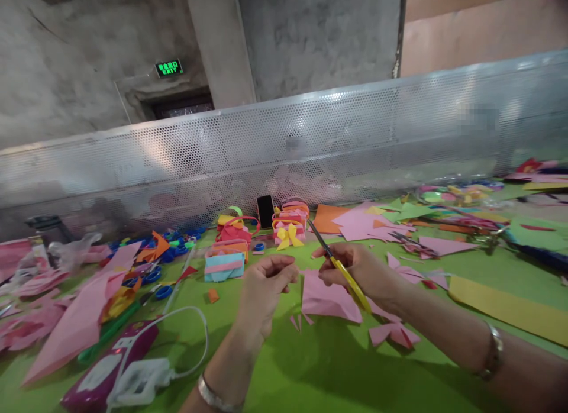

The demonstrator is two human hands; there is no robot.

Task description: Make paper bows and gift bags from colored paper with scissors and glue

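My right hand (pixel 357 271) is closed around a pair of scissors (pixel 348 280) with yellow handles; the dark blades point up and away to the left. Facing it, my left hand (pixel 268 283) has its fingers curled and the thumb close to the index finger. Whether a small thing sits in that pinch I cannot make out. Below and between the hands lies a creased pink paper sheet (pixel 331 300) on the green tabletop (pixel 310 365). Small pink scraps (pixel 296 323) rest by its lower left edge, and a folded pink paper piece (pixel 394 335) lies under my right forearm.
Small paper bags stand ahead, one blue (pixel 224 267), one with a yellow bow (pixel 289 236), before a propped phone (pixel 265 212). A purple device (pixel 110 365) with a white cable lies front left. Yellow paper (pixel 510 309) lies right. A perforated metal barrier (pixel 266 147) runs behind.
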